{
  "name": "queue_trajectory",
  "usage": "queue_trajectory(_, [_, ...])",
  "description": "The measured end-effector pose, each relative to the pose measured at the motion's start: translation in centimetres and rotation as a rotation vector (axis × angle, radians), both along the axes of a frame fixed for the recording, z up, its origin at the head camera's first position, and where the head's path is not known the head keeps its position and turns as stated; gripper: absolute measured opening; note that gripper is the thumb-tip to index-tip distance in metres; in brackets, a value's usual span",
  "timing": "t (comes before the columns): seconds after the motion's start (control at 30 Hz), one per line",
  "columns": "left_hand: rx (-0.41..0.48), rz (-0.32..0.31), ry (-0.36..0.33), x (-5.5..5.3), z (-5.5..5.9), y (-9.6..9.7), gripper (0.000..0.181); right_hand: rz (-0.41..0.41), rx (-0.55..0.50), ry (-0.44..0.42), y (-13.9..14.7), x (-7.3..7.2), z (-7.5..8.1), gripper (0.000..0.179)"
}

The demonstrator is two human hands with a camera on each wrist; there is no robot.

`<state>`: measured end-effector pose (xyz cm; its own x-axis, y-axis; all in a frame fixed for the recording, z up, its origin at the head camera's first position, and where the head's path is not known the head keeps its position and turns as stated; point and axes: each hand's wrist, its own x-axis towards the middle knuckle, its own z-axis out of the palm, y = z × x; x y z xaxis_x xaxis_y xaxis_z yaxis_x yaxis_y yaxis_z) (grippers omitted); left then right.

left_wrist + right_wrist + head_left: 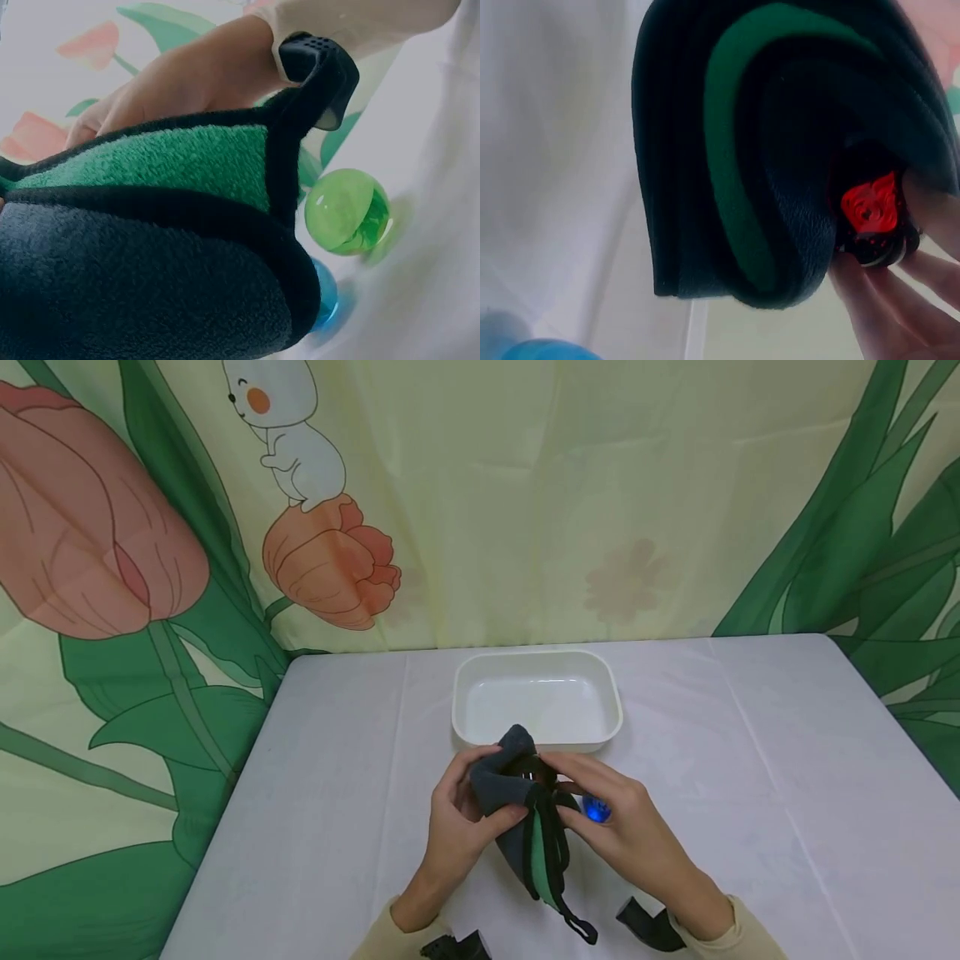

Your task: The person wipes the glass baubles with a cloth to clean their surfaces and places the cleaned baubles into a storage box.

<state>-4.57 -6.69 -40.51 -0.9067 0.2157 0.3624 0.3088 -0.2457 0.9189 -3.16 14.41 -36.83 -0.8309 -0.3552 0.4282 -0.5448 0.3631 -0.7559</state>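
A folded dark grey towel (502,785) with green pile inside, black edging and a hanging loop is held up between both hands. My left hand (465,818) grips its left side, thumb over the front edge. My right hand (630,814) is at the towel's right edge, its fingers around a small dark rounded object (870,206) with a red swirled patch, which sits in the towel's fold. Its exact kind I cannot tell. A clear blue ball (597,809) shows beside the right fingers. A clear green ball (349,211) lies near it on the white cloth.
Just behind the hands stands a white rectangular tray (536,700) with a raised rim. The table (330,777) has a white cloth. A curtain (480,502) printed with tulips hangs behind it. Black straps show at both wrists.
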Motion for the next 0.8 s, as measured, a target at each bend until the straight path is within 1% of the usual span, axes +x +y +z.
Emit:
queue_trajectory(0.1, [0.004,0.007,0.023,-0.02,-0.13,0.02,0.058,0.000,0.001,-0.011,0.04,0.07,0.02,0.069])
queue_trajectory(0.13, [0.002,0.014,0.019,0.00,-0.09,0.04,0.058,-0.004,0.009,-0.011,0.06,0.15,0.02,0.069])
queue_trajectory(0.23, [-0.006,0.037,-0.015,0.10,0.15,0.10,0.059,-0.025,0.039,0.008,0.05,0.37,0.05,0.069])
queue_trajectory(0.37, [-0.014,0.055,-0.060,0.18,0.44,0.10,0.059,-0.024,0.063,0.071,0.02,0.42,-0.02,0.068])
queue_trajectory(0.53, [-0.010,0.034,-0.063,0.19,0.50,0.01,0.060,0.032,0.061,0.127,0.07,0.29,-0.23,0.066])
queue_trajectory(0.63, [-0.010,0.023,-0.062,0.22,0.48,-0.05,0.060,0.049,0.059,0.126,0.06,0.31,-0.20,0.066])
queue_trajectory(0.8, [-0.017,0.015,-0.057,0.24,0.25,-0.14,0.062,0.055,0.056,0.127,0.00,0.33,-0.21,0.067])
